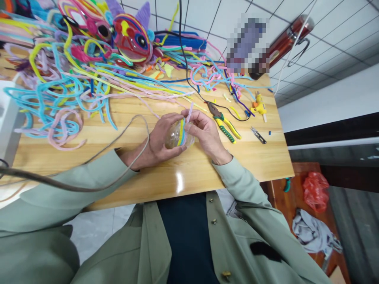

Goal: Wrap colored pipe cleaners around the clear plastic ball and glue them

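Observation:
Near the table's front edge, my left hand (162, 139) is wrapped round a clear, shiny ball (172, 139). Yellow, blue and lilac pipe cleaner strips run across its surface side by side. Thumb and forefinger of my right hand (205, 132) are closed on a lilac pipe cleaner (190, 112), whose end sticks up above the fingers. The right fingers also rest against the ball's right side. Part of the ball is hidden by both hands.
Pliers (224, 123), thread snips (258, 135) and a yellow glue gun (259, 106) lie to the right. Tangled pipe cleaners (71, 90) and a decorated animal-faced ball (132, 39) fill the back left. A cable (118, 185) crosses my left arm; a red thermos (281, 47) stands behind.

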`<state>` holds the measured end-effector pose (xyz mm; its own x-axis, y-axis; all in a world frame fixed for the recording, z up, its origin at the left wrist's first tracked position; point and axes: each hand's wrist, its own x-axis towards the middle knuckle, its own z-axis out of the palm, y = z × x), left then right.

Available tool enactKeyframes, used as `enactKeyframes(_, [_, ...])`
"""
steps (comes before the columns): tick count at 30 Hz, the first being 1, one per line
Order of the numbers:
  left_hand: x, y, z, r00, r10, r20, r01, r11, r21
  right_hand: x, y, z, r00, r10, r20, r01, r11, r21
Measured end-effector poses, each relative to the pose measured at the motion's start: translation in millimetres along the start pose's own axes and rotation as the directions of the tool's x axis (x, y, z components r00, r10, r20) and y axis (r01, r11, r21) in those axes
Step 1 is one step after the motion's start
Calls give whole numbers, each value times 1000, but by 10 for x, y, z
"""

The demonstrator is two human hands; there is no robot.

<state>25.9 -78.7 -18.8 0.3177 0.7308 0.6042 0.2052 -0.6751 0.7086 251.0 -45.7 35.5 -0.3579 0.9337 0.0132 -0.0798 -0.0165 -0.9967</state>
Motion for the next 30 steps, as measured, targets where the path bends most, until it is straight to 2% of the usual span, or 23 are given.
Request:
enactKeyframes(3, [-4,-14,7,1000,5,-10,-5,1000,-16,1,30,-14,999,-34,23,34,999,1])
enactKeyframes(10, [-10,13,39,995,-83,-48,81,995,-50,0,79,-12,998,-41,39,41,999,-2])
enactKeyframes(14, [-8,43,66,996,-57,-65,55,998,-36,16,85,7,999,-2,41,0,999,45])
enactKeyframes(23, [-17,162,-21,998,-41,39,38,996,78,24,84,13,998,65,13,-65,996,67])
enactKeyframes(27, [-20,170,-12,1000,-25,18,24,998,56,20,98,5,999,46,11,-46,997,66])
enactKeyframes(30, [-27,164,11,1000,-24,-8,24,998,51,-3,65,21,1000,-17,-9,17,999,41])
